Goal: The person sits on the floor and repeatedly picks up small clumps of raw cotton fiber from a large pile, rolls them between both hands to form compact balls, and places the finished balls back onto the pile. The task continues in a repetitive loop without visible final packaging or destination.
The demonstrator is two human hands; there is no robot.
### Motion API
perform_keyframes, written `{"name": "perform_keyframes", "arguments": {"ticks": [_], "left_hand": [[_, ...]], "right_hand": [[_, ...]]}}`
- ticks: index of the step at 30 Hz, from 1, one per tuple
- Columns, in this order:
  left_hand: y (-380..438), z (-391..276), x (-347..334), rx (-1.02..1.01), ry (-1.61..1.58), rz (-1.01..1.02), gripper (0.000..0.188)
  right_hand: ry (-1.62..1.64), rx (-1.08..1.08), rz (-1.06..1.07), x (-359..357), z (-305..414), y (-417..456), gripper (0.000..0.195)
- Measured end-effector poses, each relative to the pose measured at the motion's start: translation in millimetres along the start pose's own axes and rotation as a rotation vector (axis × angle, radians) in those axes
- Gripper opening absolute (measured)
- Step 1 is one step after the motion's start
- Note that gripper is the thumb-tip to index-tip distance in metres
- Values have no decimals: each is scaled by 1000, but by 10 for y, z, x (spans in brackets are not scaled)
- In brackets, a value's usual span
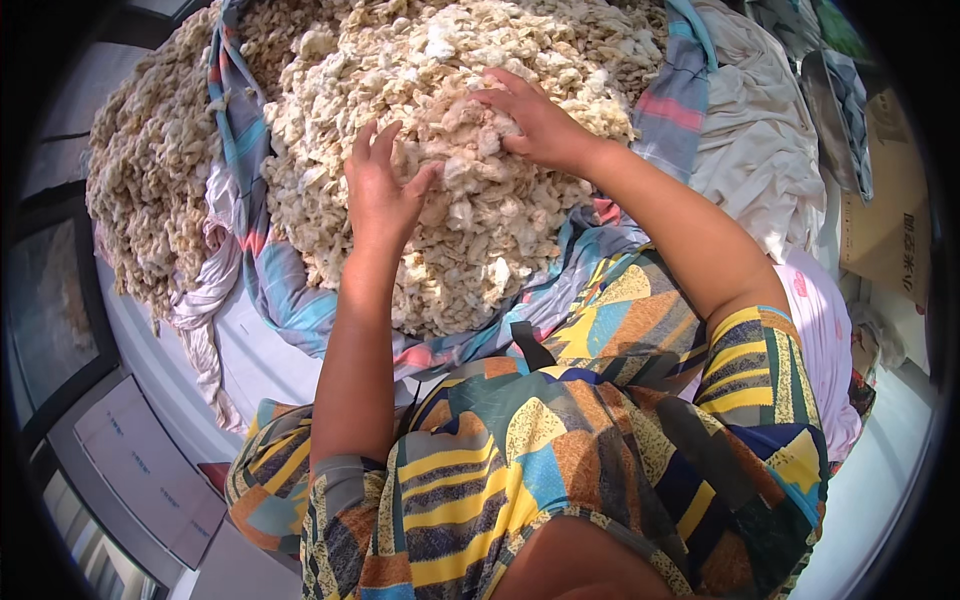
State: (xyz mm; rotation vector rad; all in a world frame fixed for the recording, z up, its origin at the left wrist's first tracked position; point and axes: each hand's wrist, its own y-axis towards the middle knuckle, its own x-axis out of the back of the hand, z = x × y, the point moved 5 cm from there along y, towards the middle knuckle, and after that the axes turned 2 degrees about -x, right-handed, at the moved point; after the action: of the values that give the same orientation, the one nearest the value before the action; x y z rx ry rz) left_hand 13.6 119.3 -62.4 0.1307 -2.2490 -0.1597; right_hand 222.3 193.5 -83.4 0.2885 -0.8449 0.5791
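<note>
A large heap of clumpy cream and white fibre, like raw cotton or wool (450, 262), lies on a plaid cloth in blue, grey and pink (292, 300). My left hand (386, 184) is over the heap's middle, fingers apart and pointing away from me, with nothing visible gripped. To its right, my right hand (532, 124) rests its curved fingers on a pale pinkish clump of the fibre (469, 127). The fingertips partly sink into or hide behind the tufts, so whether they grip any is unclear.
A second fibre heap (150, 180) lies at the left, beside a twisted pale cloth (206, 300). Crumpled white fabric (757, 142) and a pink cloth (817, 330) are on the right. Beyond them stands a cardboard box (885, 225). Window frames (105, 300) border the left side.
</note>
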Motion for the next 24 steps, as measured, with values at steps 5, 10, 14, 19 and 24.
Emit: {"name": "perform_keyframes", "arguments": {"ticks": [5,10,14,19,24], "left_hand": [[-190,91,-186,66,0,211,86],[-413,-140,-263,-22,-145,11,47],[-261,101,-40,-17,-455,-174,42],[-74,-22,38,-122,-4,-45,69],[173,-176,-167,-258,-110,30,80]], "right_hand": [[-205,-260,214,-239,103,-207,110],[-147,-227,133,-539,572,-384,91],[10,3,-111,-270,651,-105,75],[-91,-85,-99,-172,99,46,76],[-21,-20,-140,-134,158,190,70]]}}
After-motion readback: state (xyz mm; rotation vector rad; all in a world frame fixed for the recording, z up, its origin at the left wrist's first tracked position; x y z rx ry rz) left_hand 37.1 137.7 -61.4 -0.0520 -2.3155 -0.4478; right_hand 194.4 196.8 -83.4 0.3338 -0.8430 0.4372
